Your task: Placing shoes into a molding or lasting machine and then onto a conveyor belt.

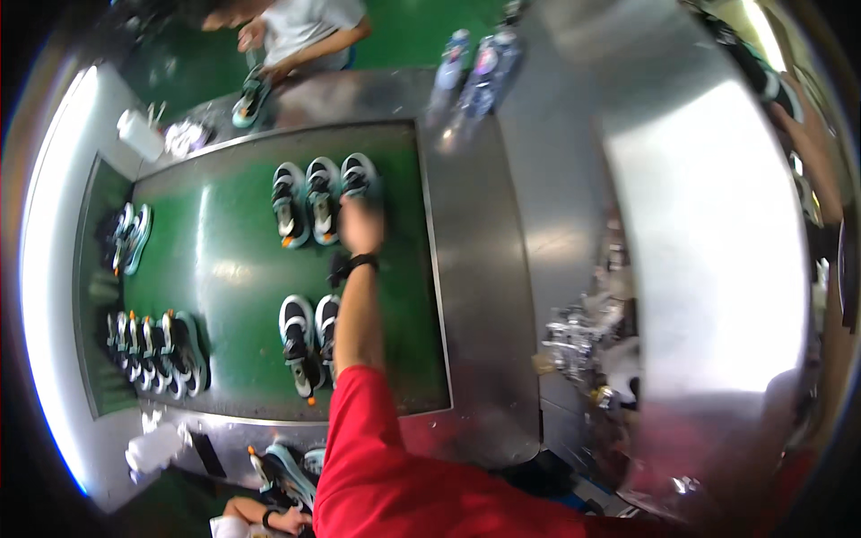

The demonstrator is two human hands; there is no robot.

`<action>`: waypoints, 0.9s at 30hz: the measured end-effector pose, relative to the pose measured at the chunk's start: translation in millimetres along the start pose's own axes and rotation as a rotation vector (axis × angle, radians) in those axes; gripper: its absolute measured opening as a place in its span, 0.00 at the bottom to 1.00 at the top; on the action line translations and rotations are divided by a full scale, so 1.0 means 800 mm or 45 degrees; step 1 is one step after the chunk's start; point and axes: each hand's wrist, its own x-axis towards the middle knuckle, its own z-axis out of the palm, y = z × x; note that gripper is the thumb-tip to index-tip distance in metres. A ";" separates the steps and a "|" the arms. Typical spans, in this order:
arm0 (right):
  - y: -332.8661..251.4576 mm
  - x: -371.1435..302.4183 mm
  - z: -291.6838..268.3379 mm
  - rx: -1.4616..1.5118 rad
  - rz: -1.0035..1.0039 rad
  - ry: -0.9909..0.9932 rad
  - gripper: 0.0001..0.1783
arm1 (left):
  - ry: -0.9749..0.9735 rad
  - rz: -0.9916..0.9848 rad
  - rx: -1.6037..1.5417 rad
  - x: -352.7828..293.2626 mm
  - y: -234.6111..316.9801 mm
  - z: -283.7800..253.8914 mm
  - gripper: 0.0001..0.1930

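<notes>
My left hand point(361, 226), blurred by motion and wearing a black wristband, reaches over the green belt. It covers the heel of a black, white and pale-blue sneaker point(359, 170); whether its fingers grip the shoe cannot be made out. Left of that shoe stand two matching sneakers, the middle one point(323, 197) and the outer one point(289, 202), the latter with an orange bit at its heel. Nearer me another sneaker point(299, 341) rests on the belt, and a second shoe point(326, 325) beside it is partly hidden by my forearm. My right hand is out of view.
Several more sneakers point(184, 354) line the belt's left side, with a pair point(136, 238) farther up. Water bottles point(484, 76) stand on the metal table point(489, 296). Across the belt a person holds a sneaker point(251, 99). Other people's hands show at bottom left and far right.
</notes>
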 end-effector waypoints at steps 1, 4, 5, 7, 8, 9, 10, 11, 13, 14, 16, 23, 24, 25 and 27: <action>0.030 -0.015 -0.019 0.072 0.065 -0.076 0.29 | -0.014 0.088 -0.049 0.001 -0.012 0.012 0.41; -0.008 -0.064 -0.016 0.468 -0.009 0.004 0.31 | -0.158 0.362 -0.295 -0.072 0.015 -0.009 0.45; -0.040 -0.074 -0.033 0.500 0.054 0.071 0.25 | -0.134 0.241 -0.477 -0.121 0.015 -0.020 0.43; -0.104 -0.102 -0.076 0.427 0.173 0.235 0.27 | -0.370 0.093 -0.950 -0.229 0.018 -0.075 0.39; -0.097 -0.110 -0.111 0.589 0.203 0.215 0.23 | -0.702 0.035 -1.057 -0.278 0.022 -0.097 0.29; -0.081 -0.119 -0.147 0.749 0.232 0.202 0.18 | -1.049 -0.019 -1.135 -0.326 0.028 -0.113 0.20; -0.062 -0.137 -0.166 0.947 0.237 0.324 0.15 | -1.073 0.287 -1.092 -0.377 0.034 -0.124 0.10; -0.044 -0.158 -0.183 1.149 0.361 0.360 0.14 | -1.207 -0.462 -1.320 -0.428 0.126 -0.190 0.05; -0.026 -0.199 -0.235 1.169 0.292 0.551 0.13 | -1.608 -0.332 -1.297 -0.503 0.169 -0.225 0.05; -0.028 -0.226 -0.256 1.187 0.403 0.643 0.12 | -1.833 -0.380 -1.380 -0.520 0.230 -0.267 0.04; 0.011 -0.291 -0.288 1.296 0.385 0.759 0.16 | -2.242 -0.413 -1.480 -0.551 0.314 -0.301 0.10; -0.004 -0.592 -0.353 1.271 0.629 0.715 0.15 | -3.196 -0.191 -1.782 -0.654 0.528 -0.341 0.51; -0.012 -0.643 -0.357 1.148 0.714 0.618 0.14 | -3.383 -0.494 -1.771 -0.680 0.539 -0.358 0.54; -0.019 -0.690 -0.354 1.050 0.796 0.511 0.14 | -3.513 -0.835 -1.736 -0.702 0.550 -0.379 0.58; -0.046 -0.782 -0.362 1.127 1.043 0.580 0.15 | -3.675 -0.498 -1.472 -0.766 0.547 -0.380 0.51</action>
